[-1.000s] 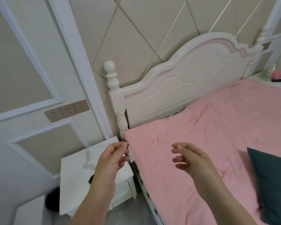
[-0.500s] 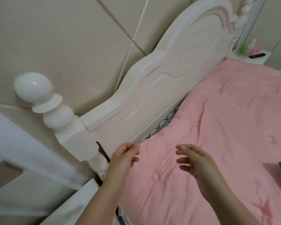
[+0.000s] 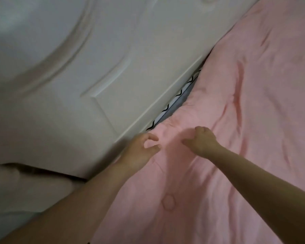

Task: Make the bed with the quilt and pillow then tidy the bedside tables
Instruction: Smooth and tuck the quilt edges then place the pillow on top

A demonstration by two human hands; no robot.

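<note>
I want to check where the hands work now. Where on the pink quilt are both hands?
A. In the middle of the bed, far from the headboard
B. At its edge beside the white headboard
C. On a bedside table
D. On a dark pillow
B: the left hand and the right hand are at the pink quilt edge, next to the white headboard.

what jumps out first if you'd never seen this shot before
The pink quilt fills the right side, rumpled, with both hands at its top edge: left hand by the white headboard, right hand just beside it. A zigzag-patterned strip shows in the gap between quilt and headboard.
</note>
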